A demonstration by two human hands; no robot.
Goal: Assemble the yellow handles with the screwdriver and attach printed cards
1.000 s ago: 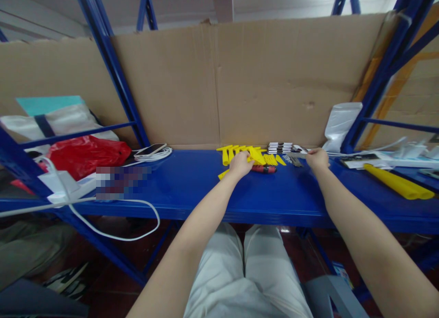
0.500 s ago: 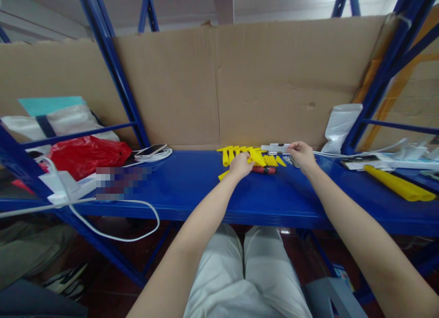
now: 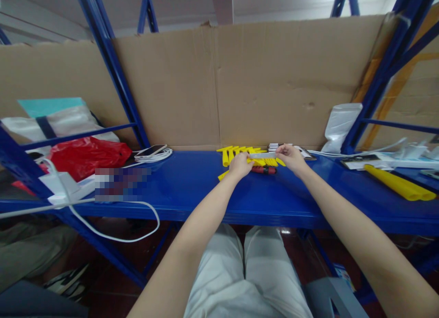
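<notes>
My left hand (image 3: 240,165) is closed in a pinch over the row of yellow plastic pieces (image 3: 236,151), a yellow plastic piece in its fingers; most of that piece is hidden. Between my hands lies a flat greyish-white strip (image 3: 263,155), its left end touching or close to my left fingertips. My right hand (image 3: 290,157) pinches the strip's right end. Just below, a red-and-black tool handle (image 3: 264,170) rests on the blue shelf (image 3: 192,190). Small yellow wedge-shaped pieces (image 3: 272,162) lie beneath the strip. Behind my right hand are black-and-white strips (image 3: 273,146).
A cardboard wall (image 3: 171,89) closes off the back. To the left are a phone (image 3: 151,150) on coiled white cable, a red bag (image 3: 87,156) and a looping cable (image 3: 156,217). At right lie yellow rolls (image 3: 399,183) and a white pouch (image 3: 341,126).
My right hand has moved left from the back strips, bringing a greyish-white strip to my left hand. The left hand has stayed nearly in place.
</notes>
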